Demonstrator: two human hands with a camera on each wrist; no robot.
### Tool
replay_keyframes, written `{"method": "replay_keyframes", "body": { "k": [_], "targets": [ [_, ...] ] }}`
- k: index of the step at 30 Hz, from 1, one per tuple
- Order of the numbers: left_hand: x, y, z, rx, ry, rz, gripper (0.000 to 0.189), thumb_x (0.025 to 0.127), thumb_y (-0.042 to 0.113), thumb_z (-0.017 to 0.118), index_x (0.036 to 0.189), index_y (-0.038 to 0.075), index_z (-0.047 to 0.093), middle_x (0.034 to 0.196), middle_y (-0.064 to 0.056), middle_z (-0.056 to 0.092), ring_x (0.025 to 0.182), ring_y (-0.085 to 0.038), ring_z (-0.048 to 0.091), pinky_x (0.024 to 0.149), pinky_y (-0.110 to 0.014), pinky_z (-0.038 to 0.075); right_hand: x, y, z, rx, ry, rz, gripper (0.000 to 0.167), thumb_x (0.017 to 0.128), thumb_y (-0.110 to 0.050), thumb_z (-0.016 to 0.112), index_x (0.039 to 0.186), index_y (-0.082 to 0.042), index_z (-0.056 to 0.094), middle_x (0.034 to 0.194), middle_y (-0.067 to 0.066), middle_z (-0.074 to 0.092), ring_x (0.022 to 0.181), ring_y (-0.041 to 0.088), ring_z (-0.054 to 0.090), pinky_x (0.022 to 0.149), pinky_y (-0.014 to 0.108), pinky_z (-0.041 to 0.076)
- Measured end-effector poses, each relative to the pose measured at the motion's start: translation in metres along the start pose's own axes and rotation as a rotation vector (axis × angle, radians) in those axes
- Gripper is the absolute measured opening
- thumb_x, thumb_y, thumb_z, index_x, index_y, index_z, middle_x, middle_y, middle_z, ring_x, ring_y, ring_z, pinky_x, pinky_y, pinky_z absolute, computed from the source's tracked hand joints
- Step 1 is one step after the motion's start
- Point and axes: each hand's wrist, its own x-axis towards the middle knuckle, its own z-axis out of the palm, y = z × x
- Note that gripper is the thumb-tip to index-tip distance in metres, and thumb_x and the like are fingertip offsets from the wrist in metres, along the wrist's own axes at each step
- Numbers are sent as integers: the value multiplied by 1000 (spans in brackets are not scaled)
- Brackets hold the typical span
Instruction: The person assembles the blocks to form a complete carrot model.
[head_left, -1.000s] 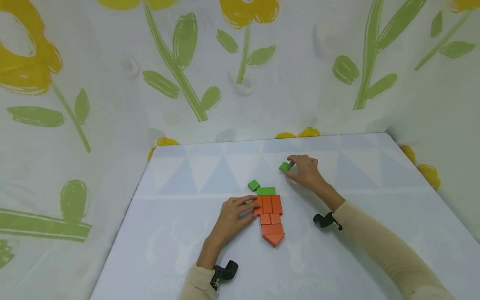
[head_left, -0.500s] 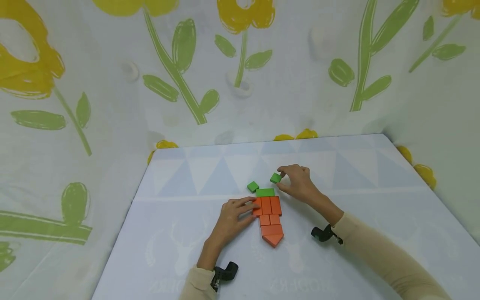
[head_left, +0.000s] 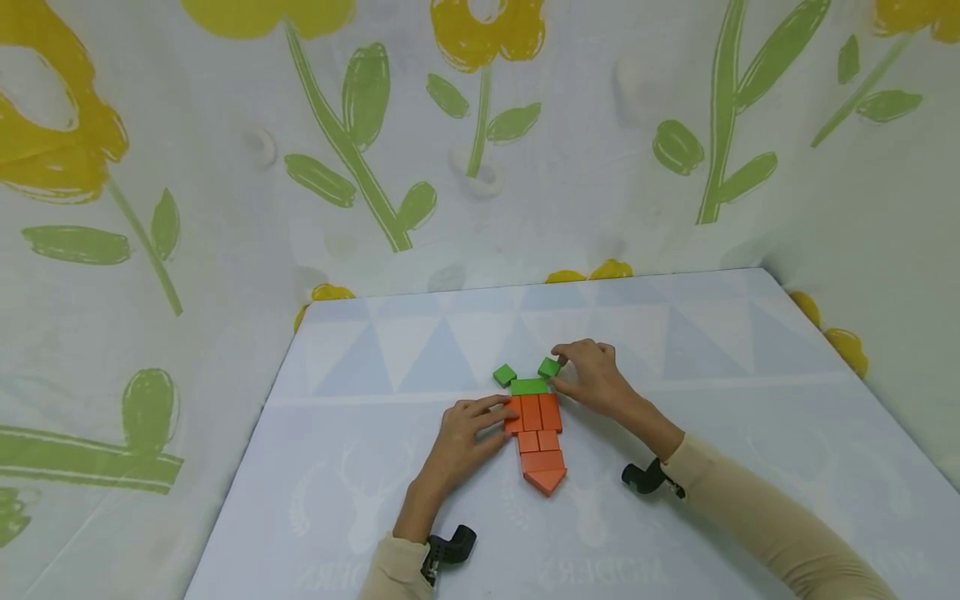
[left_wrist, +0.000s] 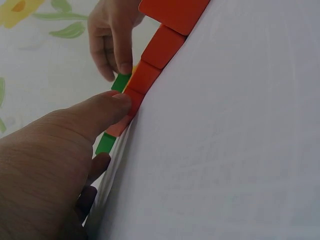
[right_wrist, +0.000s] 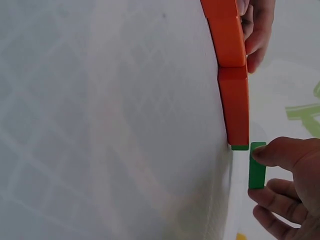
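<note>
In the head view, orange blocks [head_left: 531,412] lie together in a carrot-like shape that ends in a pointed triangular block [head_left: 546,481]. Across the far end sits a green rectangular block [head_left: 529,387], with a small green block [head_left: 503,375] turned cornerwise at its left. My right hand [head_left: 596,379] pinches another small green block [head_left: 549,367] between thumb and fingers, near the rectangle's right corner. The right wrist view shows this green block [right_wrist: 257,170] raised off the table. My left hand [head_left: 461,437], fingers loosely bent, rests its fingertips against the left orange block.
A pale patterned table [head_left: 360,467] carries the blocks. Flower-printed cloth [head_left: 570,183] hangs behind it and on both sides. A black wrist camera [head_left: 453,546] is strapped to the left wrist, and another black camera [head_left: 642,477] to the right.
My right hand has brought the small green block left and nearer, down to the far right corner of the arrangement. My left hand stays in place.
</note>
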Motion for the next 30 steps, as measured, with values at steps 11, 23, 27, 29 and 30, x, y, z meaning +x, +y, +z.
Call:
{"method": "replay_keyframes", "body": {
  "k": [11,23,27,29,30],
  "targets": [
    [1,0,0,7,-2,-13,31,95,27,72,125,24,72,142,4,57,117,-27,53,98,-57,38,1,0,2,-10,4,-13,45,85,-23,81,124,-6,66,100,2,67,115,30,54,102,60,28],
    [2,1,1,7,15,8,31,94,27,72,125,25,72,141,5,57,115,-25,54,95,-57,39,-1,3,6,-14,-2,5,44,85,-22,80,123,-5,66,100,3,68,113,30,55,102,61,28],
    [0,0,0,0,13,0,30,95,28,71,125,25,72,141,6,57,115,-24,54,96,-56,39,0,3,11,-24,-44,24,46,86,-23,79,126,-5,64,102,2,68,114,31,55,102,61,27],
    [-1,-2,1,-8,5,-14,35,95,31,70,130,25,69,145,5,54,115,-23,54,97,-56,38,0,1,12,-32,-67,46,48,86,-24,78,128,-5,63,104,3,67,115,31,55,102,62,27],
    [-2,-2,1,-29,5,-31,38,95,33,70,132,25,67,148,5,51,116,-22,54,98,-56,37,-1,0,11,-31,-78,58,49,86,-23,78,129,-4,62,105,3,67,114,32,54,102,62,27]
  ]
}}
